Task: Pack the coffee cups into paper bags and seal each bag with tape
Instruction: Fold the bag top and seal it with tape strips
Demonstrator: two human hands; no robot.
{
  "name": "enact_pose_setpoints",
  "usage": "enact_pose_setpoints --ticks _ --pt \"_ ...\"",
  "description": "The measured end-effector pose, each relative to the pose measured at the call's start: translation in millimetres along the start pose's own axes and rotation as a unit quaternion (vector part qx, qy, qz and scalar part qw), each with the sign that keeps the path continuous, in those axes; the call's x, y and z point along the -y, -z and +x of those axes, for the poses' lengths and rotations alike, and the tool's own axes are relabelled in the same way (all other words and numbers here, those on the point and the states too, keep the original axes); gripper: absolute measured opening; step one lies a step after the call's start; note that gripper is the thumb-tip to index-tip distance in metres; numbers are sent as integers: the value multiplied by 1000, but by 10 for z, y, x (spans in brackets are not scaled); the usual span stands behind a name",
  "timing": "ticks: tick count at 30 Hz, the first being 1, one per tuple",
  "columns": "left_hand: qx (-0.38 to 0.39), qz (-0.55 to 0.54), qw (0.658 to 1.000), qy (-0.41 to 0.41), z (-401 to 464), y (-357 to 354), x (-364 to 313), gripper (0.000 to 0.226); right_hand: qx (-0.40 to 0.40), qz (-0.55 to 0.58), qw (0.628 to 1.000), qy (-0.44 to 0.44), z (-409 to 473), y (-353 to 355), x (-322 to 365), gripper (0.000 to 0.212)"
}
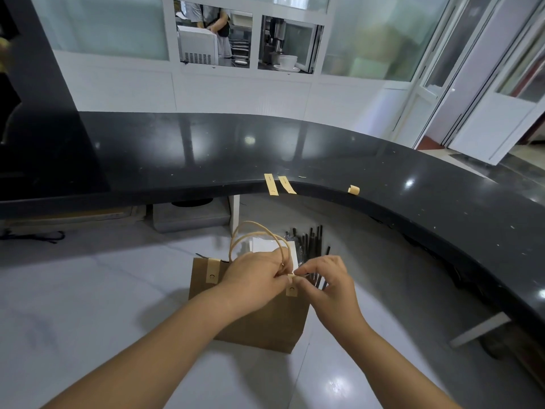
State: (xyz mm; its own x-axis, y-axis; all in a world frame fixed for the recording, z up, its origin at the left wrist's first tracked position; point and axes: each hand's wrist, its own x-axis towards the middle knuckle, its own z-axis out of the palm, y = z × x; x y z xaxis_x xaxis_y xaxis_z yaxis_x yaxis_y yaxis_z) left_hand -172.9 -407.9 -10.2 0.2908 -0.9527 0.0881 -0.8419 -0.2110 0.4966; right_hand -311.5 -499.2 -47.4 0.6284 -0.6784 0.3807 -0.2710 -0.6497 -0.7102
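A brown paper bag [253, 326] with looped paper handles [250, 231] stands on the white lower counter. One tan tape strip [211, 270] is folded over its top edge at the left. A second tape strip [291, 286] sits over the top edge at the right. My left hand [256, 276] grips the bag's top beside that strip. My right hand [327, 278] pinches the same strip from the right side. What the bag holds is hidden.
Two spare tape strips [271, 184] [287, 184] hang off the edge of the curved black counter [383, 172], and a curled scrap of tape [354, 189] lies further right. Black straws [309, 240] and a white packet [262, 245] lie behind the bag.
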Motion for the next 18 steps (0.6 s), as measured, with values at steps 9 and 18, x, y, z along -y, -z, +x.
enact_pose_setpoints --ticks 9,18 --pt "-36 -2 999 5 -20 -41 2 10 24 22 998 -53 29 -1 40 29" --pt "0 0 1000 15 -5 -20 -5 9 105 -99 989 -25 115 93 21 10"
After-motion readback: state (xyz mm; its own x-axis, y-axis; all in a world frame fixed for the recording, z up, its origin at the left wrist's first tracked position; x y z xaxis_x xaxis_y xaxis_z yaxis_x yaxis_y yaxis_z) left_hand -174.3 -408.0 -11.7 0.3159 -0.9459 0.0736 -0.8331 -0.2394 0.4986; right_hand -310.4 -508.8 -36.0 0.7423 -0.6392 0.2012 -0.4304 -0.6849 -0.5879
